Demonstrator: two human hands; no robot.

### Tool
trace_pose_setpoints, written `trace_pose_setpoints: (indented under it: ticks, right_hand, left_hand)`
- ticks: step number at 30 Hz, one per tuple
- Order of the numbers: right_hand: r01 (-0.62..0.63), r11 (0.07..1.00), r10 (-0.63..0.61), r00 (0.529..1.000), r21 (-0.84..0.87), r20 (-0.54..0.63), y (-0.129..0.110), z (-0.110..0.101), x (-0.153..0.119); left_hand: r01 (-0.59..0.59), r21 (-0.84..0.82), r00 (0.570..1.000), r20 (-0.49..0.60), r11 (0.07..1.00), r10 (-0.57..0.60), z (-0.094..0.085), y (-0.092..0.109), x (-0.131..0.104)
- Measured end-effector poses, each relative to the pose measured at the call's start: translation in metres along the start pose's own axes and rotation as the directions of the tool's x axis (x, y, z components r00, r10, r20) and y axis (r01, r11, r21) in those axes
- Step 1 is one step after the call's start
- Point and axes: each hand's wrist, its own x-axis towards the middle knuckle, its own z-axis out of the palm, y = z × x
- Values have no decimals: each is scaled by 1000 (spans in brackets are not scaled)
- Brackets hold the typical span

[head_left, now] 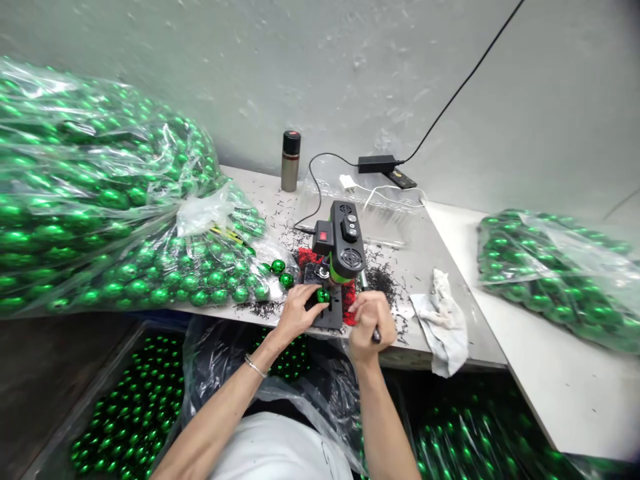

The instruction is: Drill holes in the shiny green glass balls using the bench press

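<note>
Between the thumb and fingers of my left hand (299, 312) is a shiny green ball (323, 295), at the black base plate (327, 318) of a small bench drill press (346, 240). My right hand (371, 325) is closed round the press's lever handle (377, 335), whose dark end sticks out below the fist. The drill head stands over the plate just behind the ball, and hides where the bit is. Two loose green balls (279, 267) lie to the left of the press. Black shavings (381, 283) and red bits (349, 300) are scattered around its base.
A big clear bag (100, 193) of green balls covers the left side. Another bag (550, 273) lies on the right-hand board. Behind the press are a bottle (291, 163) and a power adapter (377, 164) with cords. A crumpled cloth (443, 327) hangs over the front edge.
</note>
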Motion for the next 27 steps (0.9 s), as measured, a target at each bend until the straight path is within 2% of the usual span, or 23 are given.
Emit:
trace_pose_setpoints:
  ticks: [1, 3, 5, 7, 9, 11, 13, 15, 18, 19, 21, 23, 25, 27]
  right_hand:
    - [-68, 998, 68, 998, -9, 15, -7, -1, 9]
    - [-127, 991, 128, 991, -30, 37, -17, -1, 21]
    - [-140, 990, 140, 990, -32, 19, -22, 1, 25]
    - [-145, 989, 145, 989, -8, -28, -21, 5, 20]
    - [-154, 988, 156, 986, 28, -67, -19, 9, 13]
    - [-150, 987, 154, 985, 49, -83, -17, 12, 7]
    - [-131, 990, 135, 988, 49, -82, -15, 12, 5]
    - [-102, 994, 105, 992, 37, -72, -13, 11, 3]
    - [-77, 997, 77, 996, 11, -52, -10, 9, 1]
    - [-74, 997, 74, 996, 7, -46, -9, 8, 0]
    - [-73, 997, 73, 997, 10, -37, -6, 8, -3]
    - [-68, 998, 68, 997, 18, -35, -4, 8, -4]
    - [-64, 998, 65, 997, 20, -41, -3, 8, -5]
    - [-60, 998, 60, 997, 19, -47, -4, 9, -4]
  left_hand:
    - [-19, -5, 1000, 2, 1000, 19, -6, 2, -6]
    - [-81, -7, 996, 46, 997, 82, -20, 6, -23]
    - [-145, 14, 982, 124, 989, 143, -36, 8, -39]
    - [-166, 66, 977, 143, 984, 155, -48, 8, -45]
    - [-133, 140, 990, 68, 981, 124, -56, 4, -36]
    - [-55, 222, 997, -43, 974, 66, -58, -4, -14]
    - [44, 318, 996, -91, 947, -15, -57, -13, 12]
    - [85, 405, 996, 4, 911, -95, -55, -21, 32]
    - [66, 418, 973, 175, 906, -152, -52, -26, 42]
    - [74, 385, 971, 181, 920, -154, -52, -26, 41]
    - [144, 260, 976, 125, 955, -181, -54, -23, 37]
    - [293, 35, 952, 83, 955, -295, -58, -18, 35]
    - [469, -261, 883, 135, 844, -449, -60, -12, 34]
    - [573, -522, 811, 251, 632, -528, -61, -5, 33]
